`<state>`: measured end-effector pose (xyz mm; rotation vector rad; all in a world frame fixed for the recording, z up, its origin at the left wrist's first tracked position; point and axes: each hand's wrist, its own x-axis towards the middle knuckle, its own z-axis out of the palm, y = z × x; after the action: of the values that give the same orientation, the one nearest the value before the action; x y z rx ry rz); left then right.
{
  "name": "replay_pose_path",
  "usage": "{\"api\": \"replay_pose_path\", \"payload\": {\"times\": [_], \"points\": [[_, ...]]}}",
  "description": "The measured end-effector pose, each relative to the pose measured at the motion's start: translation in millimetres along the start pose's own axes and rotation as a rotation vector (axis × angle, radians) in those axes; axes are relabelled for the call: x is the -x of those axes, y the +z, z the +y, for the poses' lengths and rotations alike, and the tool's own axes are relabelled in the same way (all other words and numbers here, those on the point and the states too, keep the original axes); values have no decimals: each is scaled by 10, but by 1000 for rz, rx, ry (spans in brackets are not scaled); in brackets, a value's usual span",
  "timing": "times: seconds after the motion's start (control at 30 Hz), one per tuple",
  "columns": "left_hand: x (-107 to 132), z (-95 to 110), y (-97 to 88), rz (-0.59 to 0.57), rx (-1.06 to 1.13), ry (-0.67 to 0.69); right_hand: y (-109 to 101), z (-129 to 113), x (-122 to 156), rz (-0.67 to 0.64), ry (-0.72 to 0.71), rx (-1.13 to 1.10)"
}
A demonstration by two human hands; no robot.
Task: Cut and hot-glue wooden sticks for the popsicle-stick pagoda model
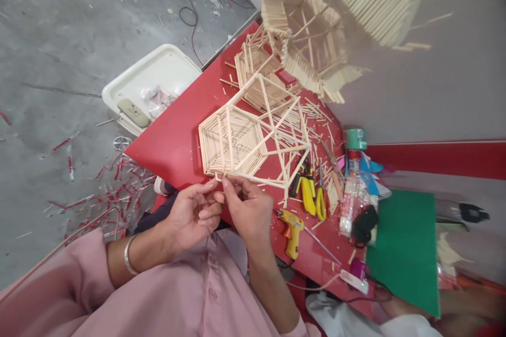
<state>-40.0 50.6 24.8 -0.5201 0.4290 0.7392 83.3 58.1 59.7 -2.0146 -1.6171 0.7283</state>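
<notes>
A hexagonal lattice frame of thin wooden sticks [233, 139] lies on the red table, its flat panel made of nested stick rings. At the frame's near edge, my right hand [251, 208] has thumb and forefinger pinched together on a short wooden stick [220, 177]. The tips partly hide this piece. My left hand [197, 213] is beside it, palm up, with loosely curved fingers apart and fingertips close to the right thumb. I see nothing held in the left hand.
Loose sticks [316, 113] lie beyond the frame. To the right are yellow-handled pliers [307, 195], a yellow glue gun [293, 234] and a green board [407, 247]. A larger stick model [316, 37] rises at the back. A white stool [168, 63] stands left of the red table [166, 150].
</notes>
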Motion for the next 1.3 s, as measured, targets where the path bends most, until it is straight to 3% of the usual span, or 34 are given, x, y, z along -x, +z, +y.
{"api": "replay_pose_path", "payload": {"times": [0.33,0.5,0.87,1.1,1.2,1.3], "points": [[-40,-18,42,69,-61,46,48,-30,-27,31,7,-45],[-77,-24,155,183,-104,117,57,-6,-11,38,-54,-9],[-133,-70,219,227,-276,288,108,104,1,60,-219,48],[-155,-105,261,225,-300,369,-130,226,163,-52,-394,-22],[-136,-111,295,229,-277,381,-321,470,334,53,-391,7],[-120,-112,322,230,-268,377,-522,855,517,319,-351,94]]}}
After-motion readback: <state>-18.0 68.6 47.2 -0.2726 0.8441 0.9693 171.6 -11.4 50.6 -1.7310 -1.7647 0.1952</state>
